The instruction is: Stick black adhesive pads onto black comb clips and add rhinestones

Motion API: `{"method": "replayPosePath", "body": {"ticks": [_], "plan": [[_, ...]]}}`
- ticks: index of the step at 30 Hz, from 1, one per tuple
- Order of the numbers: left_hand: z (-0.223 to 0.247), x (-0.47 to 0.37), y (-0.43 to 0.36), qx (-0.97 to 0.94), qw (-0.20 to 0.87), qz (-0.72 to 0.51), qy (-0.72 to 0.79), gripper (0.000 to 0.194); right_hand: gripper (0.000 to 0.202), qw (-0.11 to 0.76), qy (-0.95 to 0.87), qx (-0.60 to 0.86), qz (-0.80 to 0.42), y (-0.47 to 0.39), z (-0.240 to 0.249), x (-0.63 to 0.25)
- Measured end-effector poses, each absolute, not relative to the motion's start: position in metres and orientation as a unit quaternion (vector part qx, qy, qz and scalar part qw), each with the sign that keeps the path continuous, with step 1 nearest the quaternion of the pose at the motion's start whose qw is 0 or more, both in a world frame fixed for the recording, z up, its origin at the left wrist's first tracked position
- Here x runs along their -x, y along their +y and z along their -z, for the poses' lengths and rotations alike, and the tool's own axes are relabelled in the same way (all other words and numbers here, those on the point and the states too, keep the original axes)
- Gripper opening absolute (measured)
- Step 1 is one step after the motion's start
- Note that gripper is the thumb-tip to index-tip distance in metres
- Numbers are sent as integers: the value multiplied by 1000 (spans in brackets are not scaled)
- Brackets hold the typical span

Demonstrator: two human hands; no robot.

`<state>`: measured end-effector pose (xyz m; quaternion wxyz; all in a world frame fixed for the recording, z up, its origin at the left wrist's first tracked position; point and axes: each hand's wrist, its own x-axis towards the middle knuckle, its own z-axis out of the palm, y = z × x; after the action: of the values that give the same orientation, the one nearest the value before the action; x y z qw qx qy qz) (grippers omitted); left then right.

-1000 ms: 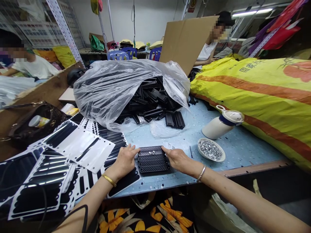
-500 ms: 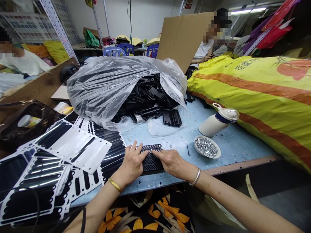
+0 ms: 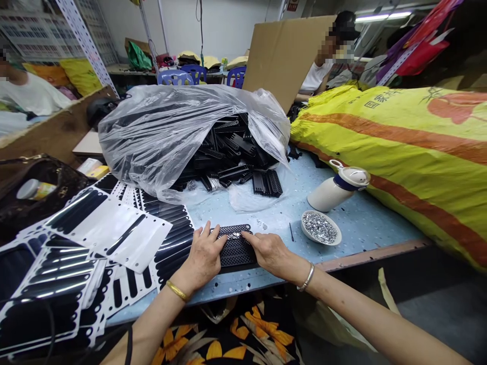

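Several black plastic strips with a crosshatched surface (image 3: 238, 253) lie side by side on the table in front of me. Small shiny metal pieces (image 3: 235, 235) rest on one of the upper strips. My left hand (image 3: 205, 253) lies over the strips' left end with its fingers spread, thumb pointing toward the metal pieces. At the right end, my right hand (image 3: 268, 251) has its index fingertip by the metal pieces and the other fingers curled in. Whatever those fingers hold, if anything, is hidden. A white bowl (image 3: 321, 243) of small silvery metal pieces stands to the right.
Behind my hands, a clear plastic bag (image 3: 152, 137) spills black strips. Printed black-and-white sheets (image 3: 140, 238) are piled at left. A white bottle (image 3: 327, 194) stands beside a big yellow sack (image 3: 380, 126). A thin dark stick (image 3: 291, 231) lies near the bowl. Two people sit beyond.
My right index fingertip has shifted slightly right along the strip, and more metal pieces show between my hands. The whole view has shifted a little.
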<state>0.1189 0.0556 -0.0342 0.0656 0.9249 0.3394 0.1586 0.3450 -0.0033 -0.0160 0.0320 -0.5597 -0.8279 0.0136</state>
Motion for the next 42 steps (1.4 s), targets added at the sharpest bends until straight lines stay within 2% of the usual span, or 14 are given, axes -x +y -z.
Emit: {"method": "replayPosePath", "body": {"ticks": [14, 22, 30, 34, 42], "plan": [[43, -118, 52, -930, 43, -157, 329, 54, 65, -140, -823, 551, 8, -11, -11, -336], [44, -118, 53, -931, 30, -159, 328, 54, 67, -129, -813, 567, 33, -17, 2, -346], [41, -118, 54, -935, 31, -148, 320, 55, 66, -201, -841, 502, 32, -6, -20, -346], [41, -117, 54, -934, 41, -145, 324, 56, 72, -174, -825, 534, -67, 1, -21, -361], [41, -117, 54, -933, 58, -141, 325, 56, 52, -10, -763, 612, -208, -3, -7, -364]]}}
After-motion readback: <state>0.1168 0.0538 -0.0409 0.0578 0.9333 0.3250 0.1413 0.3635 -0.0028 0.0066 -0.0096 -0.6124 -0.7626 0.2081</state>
